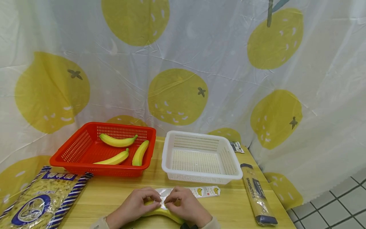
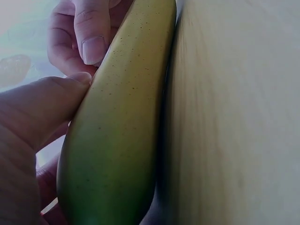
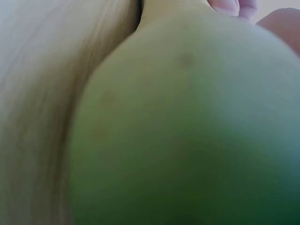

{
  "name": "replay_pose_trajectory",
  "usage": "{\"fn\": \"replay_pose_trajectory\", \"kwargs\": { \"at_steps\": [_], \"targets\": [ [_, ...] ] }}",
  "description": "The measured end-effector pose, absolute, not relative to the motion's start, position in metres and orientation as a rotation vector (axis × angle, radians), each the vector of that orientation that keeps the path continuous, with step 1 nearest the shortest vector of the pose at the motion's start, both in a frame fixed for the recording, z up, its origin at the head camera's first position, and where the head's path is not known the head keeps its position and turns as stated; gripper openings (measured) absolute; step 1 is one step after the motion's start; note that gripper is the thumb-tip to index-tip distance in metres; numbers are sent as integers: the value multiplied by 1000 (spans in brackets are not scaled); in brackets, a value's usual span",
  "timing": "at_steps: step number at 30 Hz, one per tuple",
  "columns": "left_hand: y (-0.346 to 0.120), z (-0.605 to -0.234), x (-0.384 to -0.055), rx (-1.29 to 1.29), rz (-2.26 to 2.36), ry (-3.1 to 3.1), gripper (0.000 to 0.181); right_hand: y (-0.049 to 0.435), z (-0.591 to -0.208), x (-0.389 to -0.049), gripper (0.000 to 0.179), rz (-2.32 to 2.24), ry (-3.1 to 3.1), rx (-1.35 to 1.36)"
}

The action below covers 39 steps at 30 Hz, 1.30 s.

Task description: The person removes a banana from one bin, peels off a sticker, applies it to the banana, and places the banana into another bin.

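Note:
A yellow banana [image 1: 171, 216] with green ends lies across the front of the wooden table. My left hand [image 1: 140, 203] is over its left part and my right hand [image 1: 188, 205] over its right part. Between the fingertips, a small whitish sticker [image 1: 164, 204] shows at the banana's upper side, and both hands pinch its edges. In the left wrist view the left thumb [image 2: 56, 101] touches the banana's side, close to the right hand's fingertips. Just behind the hands lies a strip of banana-picture stickers [image 1: 204, 191], partly covered. The right wrist view is mostly filled by the banana's blurred green end [image 3: 187, 140].
At the back left, a red basket [image 1: 104, 171] holds three bananas. A white basket [image 1: 203, 178] stands right of it. A pasta bag [image 1: 37, 200] lies at the left, a spaghetti pack [image 1: 258, 195] at the right. A lemon-print curtain [image 1: 228, 95] hangs behind the table.

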<state>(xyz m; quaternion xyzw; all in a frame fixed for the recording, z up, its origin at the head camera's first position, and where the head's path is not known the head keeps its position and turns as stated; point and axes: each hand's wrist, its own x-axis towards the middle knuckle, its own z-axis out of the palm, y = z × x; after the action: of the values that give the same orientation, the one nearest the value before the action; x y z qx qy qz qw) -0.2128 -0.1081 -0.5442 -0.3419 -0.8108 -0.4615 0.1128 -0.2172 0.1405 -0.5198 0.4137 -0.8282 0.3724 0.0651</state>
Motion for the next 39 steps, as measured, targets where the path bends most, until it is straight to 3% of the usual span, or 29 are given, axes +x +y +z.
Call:
{"fn": "replay_pose_trajectory", "kwargs": {
  "at_steps": [27, 39],
  "targets": [
    [-109, -535, -211, -824, -1240, -2654, 14, 139, -520, -216, 4, 1041, -2619, 1093],
    [-111, -535, -210, -822, -1068, -2644, 15, 141, -519, -215, 15, 625, -2545, 1082]
  ]
}}
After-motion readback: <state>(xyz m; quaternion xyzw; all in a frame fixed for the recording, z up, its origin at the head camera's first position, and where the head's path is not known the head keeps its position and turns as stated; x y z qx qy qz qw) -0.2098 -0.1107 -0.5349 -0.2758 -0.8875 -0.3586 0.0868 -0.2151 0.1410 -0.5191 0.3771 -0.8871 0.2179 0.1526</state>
